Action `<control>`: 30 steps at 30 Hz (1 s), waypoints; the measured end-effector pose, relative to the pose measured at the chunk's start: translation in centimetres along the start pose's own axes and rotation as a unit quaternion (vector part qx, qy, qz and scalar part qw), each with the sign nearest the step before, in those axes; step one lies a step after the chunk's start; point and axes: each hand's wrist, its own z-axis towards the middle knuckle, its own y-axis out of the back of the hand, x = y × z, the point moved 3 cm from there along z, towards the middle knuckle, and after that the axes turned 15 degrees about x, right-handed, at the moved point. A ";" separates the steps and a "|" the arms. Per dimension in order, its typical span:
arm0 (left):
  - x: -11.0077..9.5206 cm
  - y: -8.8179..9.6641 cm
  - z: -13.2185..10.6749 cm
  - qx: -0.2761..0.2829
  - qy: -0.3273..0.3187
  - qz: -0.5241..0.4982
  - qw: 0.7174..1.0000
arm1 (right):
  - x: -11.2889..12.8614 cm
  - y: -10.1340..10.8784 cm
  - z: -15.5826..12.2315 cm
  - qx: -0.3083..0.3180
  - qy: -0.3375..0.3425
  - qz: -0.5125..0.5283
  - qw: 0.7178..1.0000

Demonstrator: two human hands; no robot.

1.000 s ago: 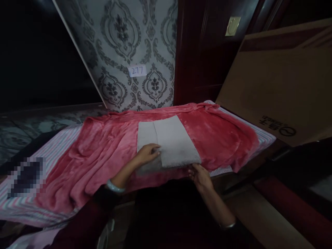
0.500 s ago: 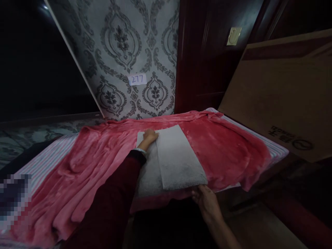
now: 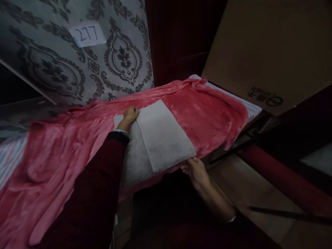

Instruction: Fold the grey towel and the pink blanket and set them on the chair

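Slantwise, grey cloth flap [image 3: 166, 135], long axis far left to near right

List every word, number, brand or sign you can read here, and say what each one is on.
"277": handwritten in blue on the white paper label on the patterned wallpaper.
Dark printed characters and smaller lettering beside a round logo on the cardboard box: too small and blurred to read reliably.
No lettering shows on the gray folded cloth or pink blanket.
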 end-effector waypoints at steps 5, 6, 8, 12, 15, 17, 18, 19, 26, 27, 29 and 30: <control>-1.0 -0.1 -0.5 -0.055 -0.017 0.086 0.995 | -0.2 0.3 0.3 0.011 0.008 -0.009 1.000; -1.2 -0.1 -0.8 -0.069 -0.021 0.094 0.993 | -0.3 0.4 0.4 0.012 0.010 -0.009 1.000; -1.3 -0.2 -1.2 -0.071 -0.020 0.090 0.993 | -0.4 0.5 0.4 0.011 0.013 -0.007 1.000; -0.9 0.2 -0.9 -0.019 0.015 0.057 0.998 | -0.4 0.4 0.4 -0.003 0.021 0.005 1.000; -0.6 0.7 0.2 0.040 0.047 0.029 0.998 | -0.3 0.2 0.2 -0.006 0.019 0.007 1.000; -0.5 1.0 0.8 0.059 0.043 0.015 0.997 | -0.2 0.1 0.1 -0.002 0.015 0.003 1.000; -0.4 1.1 1.0 0.054 0.035 0.007 0.998 | -0.2 0.0 0.0 -0.001 0.014 0.002 1.000; -0.4 1.2 1.1 0.043 0.027 -0.006 0.999 | -0.1 0.1 0.0 0.000 0.015 -0.001 1.000; 0.3 0.9 0.6 0.057 0.000 -0.105 0.993 | -0.3 0.2 0.2 -0.002 0.021 -0.019 1.000; 0.2 0.9 0.6 0.054 0.001 -0.090 0.994 | -0.4 0.1 0.2 -0.008 0.024 -0.016 1.000; 0.1 0.8 0.7 0.038 0.003 -0.054 0.998 | -0.3 -0.1 0.1 -0.021 0.027 -0.008 0.999; 0.0 0.7 0.7 0.032 0.004 -0.038 0.999 | -0.3 -0.2 0.1 -0.024 0.027 -0.004 0.999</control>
